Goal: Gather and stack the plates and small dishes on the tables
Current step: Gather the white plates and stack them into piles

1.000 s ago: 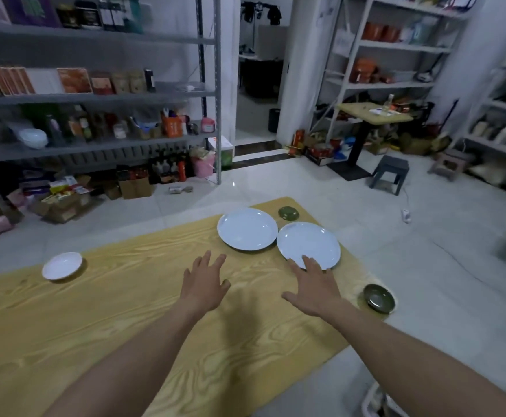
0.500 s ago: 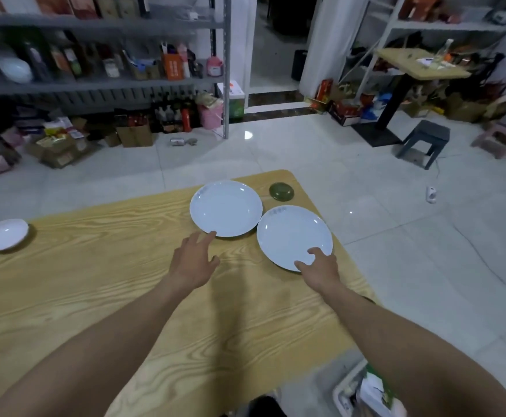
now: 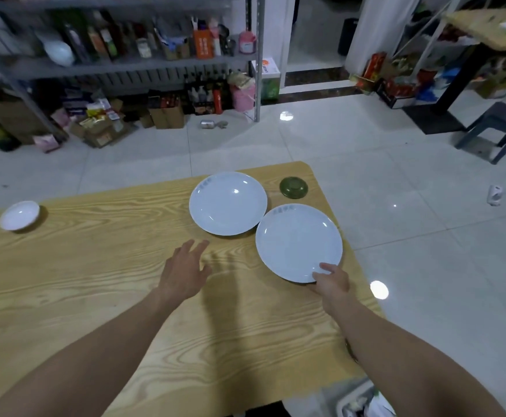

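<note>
Pale wood-grain surface: two large round white plates, far one and near one, rims just meeting near the right edge; small dark green round dish beyond them by the far corner; small white shallow dish well apart at far left. Right hand pinches the near plate's closest rim, thumb on top. Left hand spread wide and empty, just short of the far plate.
</note>
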Motion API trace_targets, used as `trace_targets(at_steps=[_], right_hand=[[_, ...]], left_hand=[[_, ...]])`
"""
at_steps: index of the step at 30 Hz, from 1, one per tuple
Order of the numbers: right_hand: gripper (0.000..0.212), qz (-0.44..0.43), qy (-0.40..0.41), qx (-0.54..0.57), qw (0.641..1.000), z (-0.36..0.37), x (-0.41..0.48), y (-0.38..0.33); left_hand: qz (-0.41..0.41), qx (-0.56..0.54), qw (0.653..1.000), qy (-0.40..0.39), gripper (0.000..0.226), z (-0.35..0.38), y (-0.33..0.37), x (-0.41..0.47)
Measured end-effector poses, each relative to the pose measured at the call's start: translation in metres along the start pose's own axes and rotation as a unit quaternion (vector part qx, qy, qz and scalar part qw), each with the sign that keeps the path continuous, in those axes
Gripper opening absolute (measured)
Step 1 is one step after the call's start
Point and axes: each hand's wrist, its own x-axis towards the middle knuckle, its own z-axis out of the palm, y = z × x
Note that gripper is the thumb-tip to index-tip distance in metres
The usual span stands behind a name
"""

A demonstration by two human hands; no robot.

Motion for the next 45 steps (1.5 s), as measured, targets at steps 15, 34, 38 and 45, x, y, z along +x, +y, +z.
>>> trace_targets(at_steps=[15,34,38,45], right_hand=[[0.049,-0.078,0.012,0.169,0.982,-0.020,0.006,-0.063],[0.057,-0.045,-0.054,0.218,0.973,0.038,0.007,-0.094],[0.059,-0.056,-0.073,0.210,0.973,0.035,0.003,-0.101],[0.062,-0.101,-0.128,0.189,0.968,0.034,-0.023,-0.117]], left_hand=[[-0.151,-0.356,0.922,0.035,0.061,0.004,0.014,0.038],[-0.300,-0.621,0.717,0.105,0.063,0.042,0.011,0.129],[-0.291,-0.677,0.668,0.103,0.069,0.038,0.012,0.118],[-0.246,-0.714,0.638,0.149,0.072,0.014,0.004,0.071]])
